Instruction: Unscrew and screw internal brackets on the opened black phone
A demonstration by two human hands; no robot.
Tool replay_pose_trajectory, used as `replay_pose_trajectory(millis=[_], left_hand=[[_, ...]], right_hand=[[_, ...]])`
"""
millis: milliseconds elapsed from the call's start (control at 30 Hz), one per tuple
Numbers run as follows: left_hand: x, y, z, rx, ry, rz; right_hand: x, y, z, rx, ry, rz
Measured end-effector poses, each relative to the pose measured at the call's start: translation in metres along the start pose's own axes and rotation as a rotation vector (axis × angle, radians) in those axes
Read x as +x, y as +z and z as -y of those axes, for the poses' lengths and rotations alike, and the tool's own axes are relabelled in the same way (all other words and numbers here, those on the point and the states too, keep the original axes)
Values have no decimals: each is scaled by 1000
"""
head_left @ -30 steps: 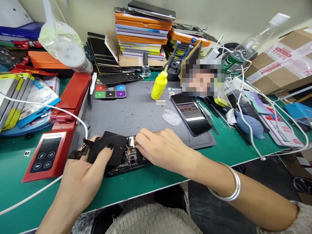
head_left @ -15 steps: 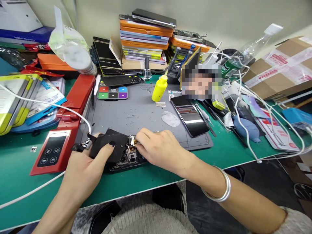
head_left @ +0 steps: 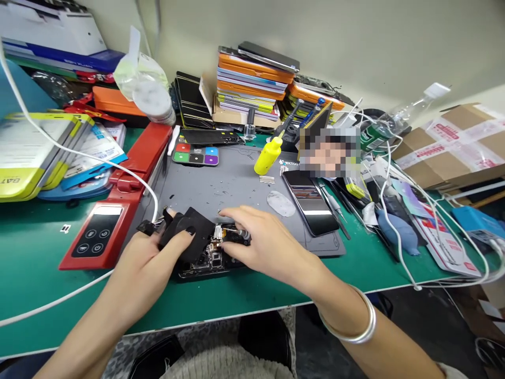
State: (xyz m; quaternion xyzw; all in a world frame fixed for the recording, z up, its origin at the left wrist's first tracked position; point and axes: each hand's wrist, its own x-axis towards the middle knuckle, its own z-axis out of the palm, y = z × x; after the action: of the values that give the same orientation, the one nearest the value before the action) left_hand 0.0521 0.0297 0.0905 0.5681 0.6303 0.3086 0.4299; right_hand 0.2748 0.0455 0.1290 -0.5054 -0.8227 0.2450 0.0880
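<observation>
My left hand (head_left: 152, 263) is closed, its thumb on top of a thin black panel (head_left: 200, 223) that tilts over the left end of an opened phone (head_left: 215, 263). The phone's inner parts and camera modules lie bare. Beside my left fingers is a dark clip-like piece (head_left: 147, 227) near the end of a white cable (head_left: 152, 196). Over the middle of the phone is my right hand (head_left: 272, 245), thumb and forefinger apart at their tips. Between them lies a slim tool with a dark, knurled handle (head_left: 243, 238), its thin tip toward the phone's metal parts. The curled fingers are hidden.
A grey work mat (head_left: 213, 184) carries a yellow bottle (head_left: 269, 156), a second phone (head_left: 310, 202) and a white oval pad (head_left: 281, 203). A red device (head_left: 98, 231) stands left. Tools, a blue air blower (head_left: 396, 231) and cables crowd the right.
My right thumb and forefinger have parted from a pinch over the phone, and the slim tool now shows between them. My left hand keeps the black panel. The camera view has shifted.
</observation>
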Motion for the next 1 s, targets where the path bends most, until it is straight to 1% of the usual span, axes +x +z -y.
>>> replay_pose_trajectory(millis=[133, 200, 267, 333, 367, 400, 467, 533, 600, 633, 700, 767, 833, 900, 1000], left_hand=[[-4, -2, 3, 4, 100, 67], [-5, -4, 7, 19, 208, 94], [-4, -5, 15, 119, 401, 36], [-1, -7, 24, 304, 608, -57], [1, -7, 27, 394, 684, -89], [3, -8, 29, 456, 727, -91], [5, -8, 29, 484, 758, -49], [6, -9, 24, 432, 794, 15], [5, -10, 19, 400, 879, 65], [3, -10, 17, 420, 907, 64], [0, -10, 17, 510, 899, -49], [-2, -10, 22, 547, 862, -150], [-4, -10, 27, 537, 854, -182], [-4, -9, 31, 512, 857, -190], [-5, -6, 34, 485, 818, -209]], right_hand=[[10, 9, -6, 59, -21, -3], [9, 10, -9, 82, -34, -27], [8, 10, -9, 105, -49, -56], [8, 8, -7, 126, -67, -80], [8, 7, -5, 132, -76, -83], [9, 6, -3, 139, -80, -82], [11, 3, 1, 159, -72, -71], [14, 0, 4, 179, -76, -69], [17, -1, 4, 199, -113, -80], [19, -2, 4, 202, -129, -80], [20, -3, 3, 194, -118, -60], [20, -4, 3, 170, -68, -20], [19, -4, 3, 155, -54, -10], [18, -3, 2, 151, -78, -42], [18, 0, 1, 169, -110, -95]])
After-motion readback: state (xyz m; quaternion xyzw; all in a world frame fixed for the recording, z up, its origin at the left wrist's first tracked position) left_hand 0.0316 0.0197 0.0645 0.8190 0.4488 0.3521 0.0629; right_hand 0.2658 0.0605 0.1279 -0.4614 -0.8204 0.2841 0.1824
